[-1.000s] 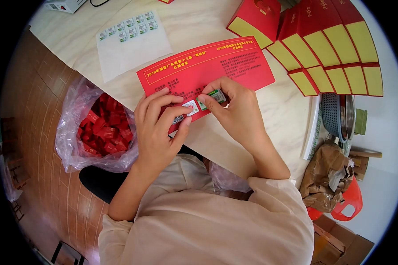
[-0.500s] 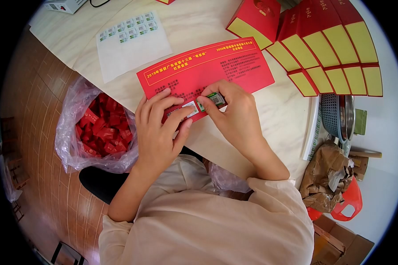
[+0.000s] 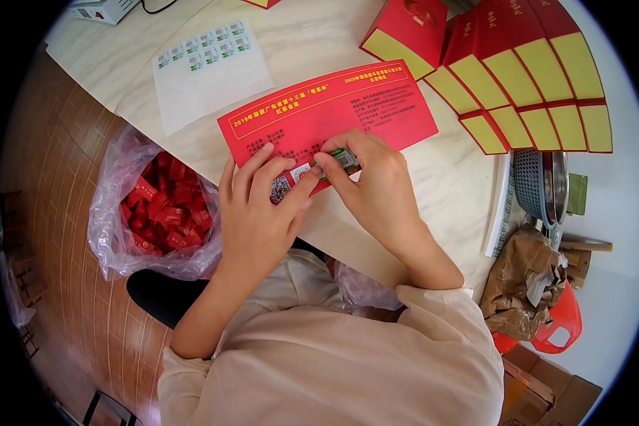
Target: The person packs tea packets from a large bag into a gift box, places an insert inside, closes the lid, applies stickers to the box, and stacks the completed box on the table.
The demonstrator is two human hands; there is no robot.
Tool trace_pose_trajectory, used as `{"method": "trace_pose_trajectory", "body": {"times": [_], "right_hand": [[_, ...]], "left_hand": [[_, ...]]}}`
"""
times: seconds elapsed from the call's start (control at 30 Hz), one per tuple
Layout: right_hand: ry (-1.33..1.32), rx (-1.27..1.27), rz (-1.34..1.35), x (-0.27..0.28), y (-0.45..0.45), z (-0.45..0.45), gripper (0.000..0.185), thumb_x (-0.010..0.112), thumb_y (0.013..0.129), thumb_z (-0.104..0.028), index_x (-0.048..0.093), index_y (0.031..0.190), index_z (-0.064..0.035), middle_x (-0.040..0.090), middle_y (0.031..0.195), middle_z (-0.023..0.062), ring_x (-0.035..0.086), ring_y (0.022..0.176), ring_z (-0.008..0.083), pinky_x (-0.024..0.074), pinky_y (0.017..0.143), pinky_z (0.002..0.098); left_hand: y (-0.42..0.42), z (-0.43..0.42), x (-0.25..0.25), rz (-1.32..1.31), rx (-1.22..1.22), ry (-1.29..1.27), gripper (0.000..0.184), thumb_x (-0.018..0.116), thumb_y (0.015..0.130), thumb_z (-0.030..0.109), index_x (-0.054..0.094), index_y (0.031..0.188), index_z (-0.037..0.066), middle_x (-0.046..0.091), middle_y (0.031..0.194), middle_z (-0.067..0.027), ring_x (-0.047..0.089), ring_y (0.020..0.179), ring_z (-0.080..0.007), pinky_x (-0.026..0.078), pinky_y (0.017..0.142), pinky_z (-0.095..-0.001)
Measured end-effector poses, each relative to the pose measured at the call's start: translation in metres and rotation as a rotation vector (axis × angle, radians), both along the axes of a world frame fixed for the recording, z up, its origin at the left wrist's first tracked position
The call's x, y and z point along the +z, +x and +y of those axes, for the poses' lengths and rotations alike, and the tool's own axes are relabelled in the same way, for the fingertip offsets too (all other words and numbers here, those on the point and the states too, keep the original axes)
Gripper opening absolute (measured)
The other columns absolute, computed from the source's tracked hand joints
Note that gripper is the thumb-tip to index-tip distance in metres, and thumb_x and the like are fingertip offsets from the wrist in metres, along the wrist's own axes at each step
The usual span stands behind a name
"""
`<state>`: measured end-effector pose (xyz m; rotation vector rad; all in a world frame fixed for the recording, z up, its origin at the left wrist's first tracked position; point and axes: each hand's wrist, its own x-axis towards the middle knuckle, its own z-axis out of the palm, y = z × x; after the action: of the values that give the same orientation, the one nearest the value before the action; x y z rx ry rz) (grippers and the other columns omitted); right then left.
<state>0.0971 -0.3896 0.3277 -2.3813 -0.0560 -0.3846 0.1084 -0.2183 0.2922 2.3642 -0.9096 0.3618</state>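
Observation:
A red printed card or box panel with yellow and dark lettering lies on the marble-patterned table. Over its lower left part rests my left hand, fingers apart, its index fingertip beside a small white printed square. My right hand pinches a small green-and-white sticker between thumb and index finger at the card's lower edge. A black-and-white code shows between my left fingers. Farther back lies a white sheet with several small green stickers in two rows.
Several red boxes with yellow sides are stacked at the back right. Left of my legs, a clear plastic bag holds many small red packets. A grey basket, crumpled brown paper and a red bag are at the right.
My left index finger has moved right, closer to my right fingertips, and more of the black-and-white code shows. The green-and-white sticker stays in my right hand, close to the card.

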Motion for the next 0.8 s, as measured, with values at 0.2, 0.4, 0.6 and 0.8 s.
{"method": "trace_pose_trajectory", "body": {"times": [0.2, 0.4, 0.6, 0.8], "right_hand": [[-0.120, -0.255, 0.144, 0.034, 0.004, -0.021, 0.021, 0.057, 0.091, -0.020, 0.057, 0.097, 0.0001, 0.063, 0.068, 0.0141, 0.059, 0.055, 0.0269, 0.0475, 0.054, 0.0344], [1.235, 0.103, 0.124, 0.050, 0.005, -0.066, 0.029, 0.040, 0.098, -0.025, 0.047, 0.075, -0.0080, 0.045, 0.059, 0.0016, 0.040, 0.049, 0.0133, 0.0342, 0.047, 0.0281], [1.979, 0.402, 0.059, 0.039, 0.008, -0.067, 0.034, 0.035, 0.098, -0.024, 0.035, 0.066, -0.0124, 0.038, 0.061, 0.0011, 0.035, 0.052, 0.0133, 0.0310, 0.052, 0.0278], [1.918, 0.325, -0.012, 0.045, 0.004, -0.060, 0.033, 0.034, 0.098, -0.023, 0.035, 0.068, -0.0101, 0.041, 0.062, 0.0037, 0.038, 0.056, 0.0164, 0.0353, 0.057, 0.0286]], "left_hand": [[-0.003, 0.000, 0.007, -0.014, -0.021, 0.114, 0.045, 0.073, 0.071, 0.023, 0.061, 0.115, 0.018, 0.049, 0.122, -0.0050, 0.043, 0.124, -0.0260, 0.027, 0.103, -0.0597], [-0.009, -0.013, 0.016, -0.011, -0.161, 0.325, 0.068, 0.065, 0.077, 0.040, 0.045, 0.133, 0.007, 0.034, 0.146, -0.0083, 0.031, 0.136, -0.0205, 0.021, 0.106, -0.0621], [-0.008, -0.038, 0.017, -0.057, -0.203, 0.417, 0.079, 0.064, 0.077, 0.044, 0.037, 0.139, 0.004, 0.033, 0.147, -0.0102, 0.027, 0.138, -0.0208, 0.021, 0.112, -0.0466], [-0.005, -0.055, 0.016, -0.065, -0.195, 0.468, 0.082, 0.065, 0.077, 0.042, 0.032, 0.142, 0.004, 0.029, 0.149, -0.0121, 0.026, 0.139, -0.0228, 0.019, 0.114, -0.0380]]}}
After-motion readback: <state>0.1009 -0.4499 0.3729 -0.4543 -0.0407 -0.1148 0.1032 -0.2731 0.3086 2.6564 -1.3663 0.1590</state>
